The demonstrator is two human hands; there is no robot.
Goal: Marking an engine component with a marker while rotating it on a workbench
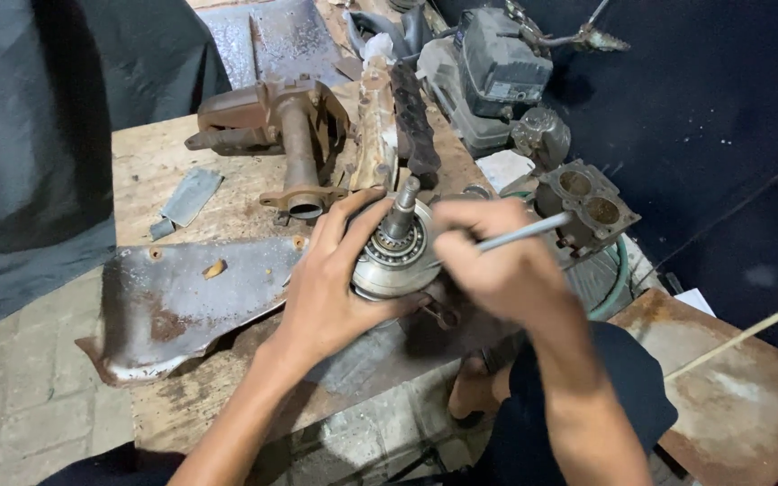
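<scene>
Round metal housing (395, 261) with bearing and upright shaft, frame centre, above wooden bench (150, 166). Left hand (330, 283) at 9 o'clock, fingers curled around its side. Right hand (488, 261) at 3 o'clock, fingers closed on thin metal rod (524, 232). Rusty bracket (285, 135) at 11 o'clock.

Both hands close together, left hand (330, 279) cupped, fingers curled, right hand (488, 256) fisted, forearms bare

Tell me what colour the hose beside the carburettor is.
Green hose, seen in the head view.
</scene>
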